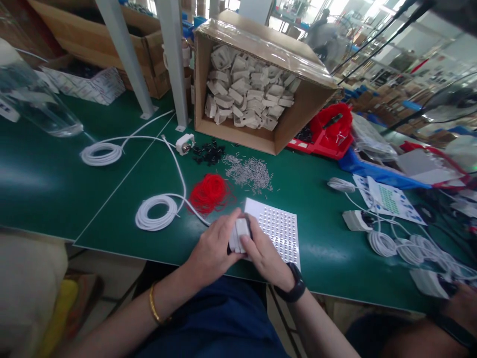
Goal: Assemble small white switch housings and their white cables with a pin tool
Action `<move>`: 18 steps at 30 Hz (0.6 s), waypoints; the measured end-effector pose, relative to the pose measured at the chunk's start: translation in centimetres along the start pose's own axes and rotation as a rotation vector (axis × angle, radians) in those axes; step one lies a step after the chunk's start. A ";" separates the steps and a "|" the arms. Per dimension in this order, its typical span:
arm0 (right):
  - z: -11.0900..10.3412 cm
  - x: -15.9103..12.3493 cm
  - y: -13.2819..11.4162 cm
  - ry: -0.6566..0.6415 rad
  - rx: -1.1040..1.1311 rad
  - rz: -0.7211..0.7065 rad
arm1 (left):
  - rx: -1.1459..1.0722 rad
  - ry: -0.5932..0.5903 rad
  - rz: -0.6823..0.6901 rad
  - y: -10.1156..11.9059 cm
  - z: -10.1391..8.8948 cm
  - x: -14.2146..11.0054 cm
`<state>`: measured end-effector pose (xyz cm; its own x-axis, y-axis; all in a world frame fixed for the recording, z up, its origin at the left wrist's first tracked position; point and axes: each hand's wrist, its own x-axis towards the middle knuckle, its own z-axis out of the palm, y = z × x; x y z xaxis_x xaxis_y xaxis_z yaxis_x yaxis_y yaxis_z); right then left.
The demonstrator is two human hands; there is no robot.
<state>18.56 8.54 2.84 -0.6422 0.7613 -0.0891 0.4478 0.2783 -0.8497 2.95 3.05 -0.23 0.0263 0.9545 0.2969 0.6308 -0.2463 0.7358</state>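
Between both hands, in front of my body, is a white plastic housing (240, 234) with dark parts at its sides. My left hand (214, 246) grips it from the left, fingers closed along its edge. From the other side my right hand (264, 251) holds it too, thumb across its face. A white cable (197, 215) runs up to the hands from a coil (152, 213); where it ends is hidden by my left hand. Just beyond my right hand lies a white sheet of small silvery round stickers (281, 228).
Red cord (210, 191), loose screws (249, 171), small black parts (209, 152) and a white plug (185, 143) lie ahead. A carton (278, 141) holds white shells. At right, another person's hand (464, 303) is beside a white housing (428, 283) and coiled cables (410, 250).
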 end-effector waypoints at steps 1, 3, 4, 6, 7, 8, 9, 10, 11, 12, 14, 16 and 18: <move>0.1 0.0 -0.2 0.010 -0.009 -0.009 | -0.020 -0.010 0.003 -0.2 -0.1 -0.1; 0.5 0.0 -0.3 0.045 0.083 0.013 | -0.079 -0.016 -0.009 -0.6 -0.2 -0.2; 0.7 0.0 -0.3 0.060 0.197 0.060 | -0.118 0.000 -0.024 -0.8 -0.1 -0.3; 1.3 0.1 -0.1 0.053 0.512 0.215 | -0.218 0.071 -0.066 -1.4 -0.1 -0.5; 1.8 0.2 -0.1 0.031 0.668 0.295 | -0.276 0.111 -0.086 -1.7 -0.1 -0.6; 2.2 0.2 -0.1 0.010 0.794 0.351 | -0.342 0.128 -0.102 -2.0 -0.3 -0.6; 2.7 0.3 -0.1 0.003 0.879 0.377 | -0.421 0.115 -0.112 -2.3 -0.6 -0.5; 3.1 0.4 -0.2 0.014 0.923 0.380 | -0.506 0.076 -0.117 -2.6 -1.0 -0.3; 3.5 0.5 -0.4 0.039 0.931 0.368 | -0.587 0.015 -0.122 -2.8 -1.6 0.0; 3.7 0.5 -0.6 0.072 0.910 0.346 | -0.652 -0.053 -0.131 -3.0 -2.4 0.4; 3.9 0.5 -1.1 0.121 0.827 0.305 | -0.690 -0.179 -0.170 -3.1 -3.8 1.4; 3.9 0.5 -1.4 0.141 0.738 0.291 | -0.637 -0.228 -0.244 -3.0 -4.7 2.5; 3.8 0.5 -1.4 0.152 0.689 0.297 | -0.588 -0.204 -0.316 -2.7 -4.8 3.1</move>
<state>15.26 6.31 2.00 -0.4408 0.8330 -0.3343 0.0670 -0.3409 -0.9377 -2.35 5.88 1.66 0.0924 0.9937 -0.0641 0.1088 0.0539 0.9926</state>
